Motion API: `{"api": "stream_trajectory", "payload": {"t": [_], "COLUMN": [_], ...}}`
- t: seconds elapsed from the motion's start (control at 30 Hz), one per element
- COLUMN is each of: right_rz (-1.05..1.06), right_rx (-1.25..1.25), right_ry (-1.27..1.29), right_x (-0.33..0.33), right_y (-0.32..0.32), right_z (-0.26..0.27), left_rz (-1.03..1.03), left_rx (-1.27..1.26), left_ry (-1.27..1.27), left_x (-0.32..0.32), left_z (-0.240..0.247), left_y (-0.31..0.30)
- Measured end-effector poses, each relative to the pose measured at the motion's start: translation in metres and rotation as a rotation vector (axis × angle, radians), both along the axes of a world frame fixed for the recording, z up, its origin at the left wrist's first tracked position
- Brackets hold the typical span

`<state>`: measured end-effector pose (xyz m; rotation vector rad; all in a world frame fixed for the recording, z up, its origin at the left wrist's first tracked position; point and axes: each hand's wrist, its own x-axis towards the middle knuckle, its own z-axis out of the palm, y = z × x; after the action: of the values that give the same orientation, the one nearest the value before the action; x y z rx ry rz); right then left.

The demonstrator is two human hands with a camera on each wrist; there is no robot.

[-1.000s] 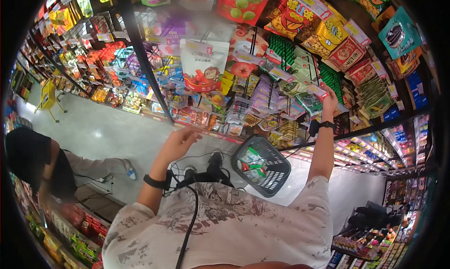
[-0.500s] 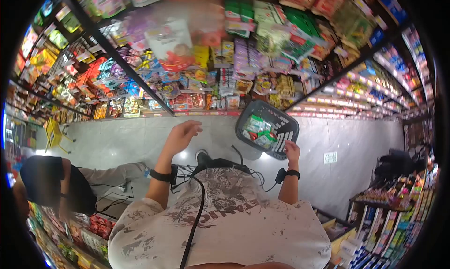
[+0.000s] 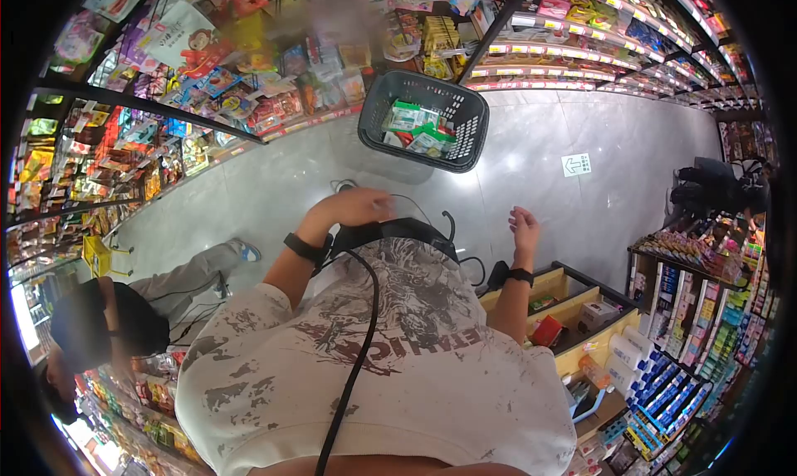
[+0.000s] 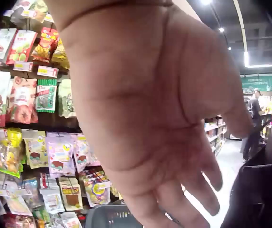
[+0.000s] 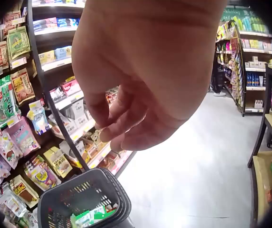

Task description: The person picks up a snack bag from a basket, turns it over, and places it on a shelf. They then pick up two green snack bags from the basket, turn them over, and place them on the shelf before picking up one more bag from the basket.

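Both hands hold nothing. The left hand [image 3: 355, 205], at the centre of the head view, has its fingers loosely straight. The right hand [image 3: 524, 225], right of centre, has its fingers slackly curled round air. Above them, in the upper middle of the frame, the dark grey plastic mesh shopping basket [image 3: 466, 129] stands on the pale glossy floor [image 3: 548, 119]. It is apart from both hands, with green and white snack packets [image 3: 407, 117] inside. Racks of bright hanging snack bags [image 3: 166, 102] fill the upper left.

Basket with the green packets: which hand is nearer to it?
Left, it seems. The left hand hangs just short of the basket; the right hand is farther back, off to the right. Neither touches it.
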<state>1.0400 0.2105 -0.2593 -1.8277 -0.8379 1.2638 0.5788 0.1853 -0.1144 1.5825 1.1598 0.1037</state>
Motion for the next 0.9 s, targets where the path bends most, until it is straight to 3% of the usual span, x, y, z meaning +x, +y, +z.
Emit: {"api": "stream_trajectory", "payload": {"t": [0.1,0.37,0.6,0.67,0.8,0.9], "right_rz": [0.021,0.276,0.441,0.492,0.621,0.813], "right_rx": [-0.085,-0.223,-0.227,-0.213,-0.235,-0.153], "right_ry": [0.039,0.070,0.057,0.055,-0.038,-0.206], "right_x": [0.005,-0.047,-0.108,-0.128,-0.159,-0.171], "right_y": [-0.008,0.031,0.098,0.118,0.151,0.185], "right_z": [-0.009,-0.013,-0.036,-0.052,-0.095,-0.161], "left_rz": [-0.136,-0.134,-0.094,-0.081,0.027,0.028], "left_rx": [-0.201,-0.104,-0.072,-0.047,-0.329,-0.391], "left_ry": [-0.037,0.025,0.095,0.096,-0.016,-0.035], "left_x": [0.016,0.005,-0.049,-0.061,-0.059,-0.056], "left_z": [0.002,-0.007,-0.007,-0.026,-0.032,-0.045], "left_y": [0.000,0.019,0.039,0.035,0.040,0.029]}}
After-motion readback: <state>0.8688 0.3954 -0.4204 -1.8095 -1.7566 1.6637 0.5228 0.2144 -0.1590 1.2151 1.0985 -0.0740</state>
